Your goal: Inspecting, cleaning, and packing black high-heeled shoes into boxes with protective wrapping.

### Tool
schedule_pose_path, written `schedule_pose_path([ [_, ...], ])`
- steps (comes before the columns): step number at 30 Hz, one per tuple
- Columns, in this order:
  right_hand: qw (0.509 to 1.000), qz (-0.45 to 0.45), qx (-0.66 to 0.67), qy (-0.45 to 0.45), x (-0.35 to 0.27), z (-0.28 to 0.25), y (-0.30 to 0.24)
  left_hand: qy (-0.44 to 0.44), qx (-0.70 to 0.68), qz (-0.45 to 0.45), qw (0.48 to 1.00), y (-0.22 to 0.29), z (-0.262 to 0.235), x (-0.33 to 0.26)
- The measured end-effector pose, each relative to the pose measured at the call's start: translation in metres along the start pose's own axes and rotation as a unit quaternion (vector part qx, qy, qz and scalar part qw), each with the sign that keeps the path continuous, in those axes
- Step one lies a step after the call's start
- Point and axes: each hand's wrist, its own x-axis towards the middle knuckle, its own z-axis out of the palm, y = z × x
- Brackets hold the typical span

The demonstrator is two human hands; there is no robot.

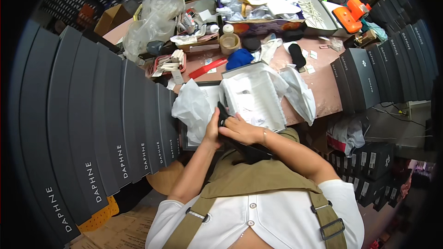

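Note:
Close in front of me I hold a black shoe (pixel 251 152), its outline partly hidden by my fingers and dark against my lap. My left hand (pixel 212 128) is closed along its left side. Across its upper part lies my right hand (pixel 242 131), fingers bent over it; a thin band circles that wrist. Just beyond my hands stands an open shoebox (pixel 258 96) lined with white paper. Crumpled white tissue (pixel 191 108) lies over another box part to the left, and more tissue paper (pixel 299 93) leans at the box's right side.
Tall stacks of dark shoeboxes (pixel 106 115) wall the left; more shoeboxes (pixel 362 76) stand at right. On the pink table (pixel 323 94) are a red comb (pixel 207 68), a tape roll (pixel 229 44), a blue cloth (pixel 239 59) and an orange tape dispenser (pixel 351 14). Cluttered boxes line the back.

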Motion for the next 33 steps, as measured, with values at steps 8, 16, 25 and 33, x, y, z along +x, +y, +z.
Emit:
schedule_pose_path([
  [8,0.995,0.014,0.079,0.067,0.018,0.024,-0.005,0.032,0.028,0.030,0.999,0.007,-0.007,-0.015],
  [16,0.791,0.202,0.562,0.134,-0.045,-0.028,0.005,-0.072,-0.050,0.081,0.993,0.009,-0.004,-0.013],
  [25,0.918,0.243,-0.173,0.260,-0.024,0.027,0.137,-0.050,-0.209,0.012,0.977,-0.040,0.039,-0.040],
  [33,0.978,0.097,-0.016,0.182,-0.054,-0.058,-0.023,0.003,-0.085,-0.003,0.996,-0.011,0.016,-0.016],
])
